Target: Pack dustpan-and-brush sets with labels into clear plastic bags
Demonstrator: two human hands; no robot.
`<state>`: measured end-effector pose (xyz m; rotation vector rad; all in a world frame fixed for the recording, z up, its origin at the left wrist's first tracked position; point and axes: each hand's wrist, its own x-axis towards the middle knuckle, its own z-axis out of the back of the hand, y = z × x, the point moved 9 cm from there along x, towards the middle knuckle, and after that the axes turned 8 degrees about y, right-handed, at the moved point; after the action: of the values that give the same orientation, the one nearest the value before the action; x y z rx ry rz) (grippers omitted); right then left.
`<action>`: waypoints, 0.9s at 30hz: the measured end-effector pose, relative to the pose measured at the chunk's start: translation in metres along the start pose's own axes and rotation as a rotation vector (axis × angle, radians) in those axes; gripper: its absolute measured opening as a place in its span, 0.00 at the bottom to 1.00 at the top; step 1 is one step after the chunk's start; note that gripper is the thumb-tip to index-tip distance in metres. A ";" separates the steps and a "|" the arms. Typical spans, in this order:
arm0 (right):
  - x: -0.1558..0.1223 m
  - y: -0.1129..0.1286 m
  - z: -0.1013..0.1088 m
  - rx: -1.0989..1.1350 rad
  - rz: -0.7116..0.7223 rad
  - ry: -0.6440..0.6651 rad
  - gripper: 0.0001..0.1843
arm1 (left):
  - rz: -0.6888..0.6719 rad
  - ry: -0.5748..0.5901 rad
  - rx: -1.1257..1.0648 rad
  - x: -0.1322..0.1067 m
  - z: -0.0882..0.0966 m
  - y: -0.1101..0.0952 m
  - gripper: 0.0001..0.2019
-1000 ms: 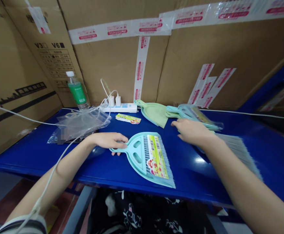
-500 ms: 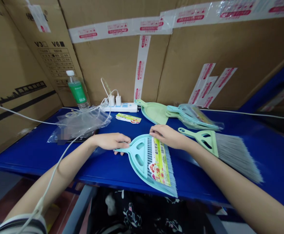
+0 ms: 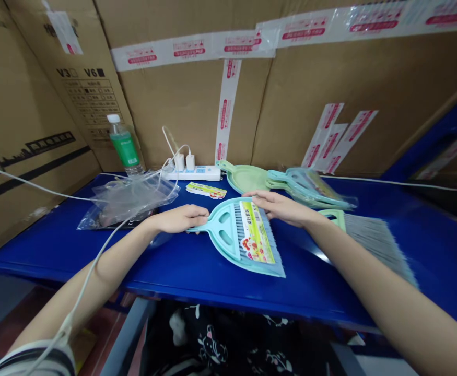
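A light blue dustpan (image 3: 228,237) with a brush and a colourful label (image 3: 255,238) in it lies on the blue table (image 3: 197,261). My left hand (image 3: 179,218) is closed round its handle. My right hand (image 3: 279,206) lies with fingers stretched on the far top edge of the same dustpan. A green brush with grey bristles (image 3: 369,237) lies just right of my right forearm.
Behind stand a green dustpan (image 3: 247,179) and a bagged blue dustpan set (image 3: 310,187). A white power strip (image 3: 191,171), a loose label (image 3: 206,190), clear plastic bags (image 3: 130,198) and a green-labelled bottle (image 3: 123,145) sit at the back left. Cardboard boxes wall the back. A white cable (image 3: 91,266) runs over my left arm.
My right hand came from the bagged set at the back right to the blue dustpan's top edge. The dustpan slid away from me and turned a little, my left hand still on its handle.
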<state>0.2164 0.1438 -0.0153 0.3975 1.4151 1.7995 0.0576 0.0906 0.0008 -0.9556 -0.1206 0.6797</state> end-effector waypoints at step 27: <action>0.001 -0.007 -0.010 0.131 -0.027 0.122 0.25 | 0.814 -0.581 1.163 -0.043 0.057 -0.003 0.15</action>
<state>0.2117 0.1386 -0.0253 0.3389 1.6207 1.7402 0.0034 0.1048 0.0455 0.3918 0.1666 1.5249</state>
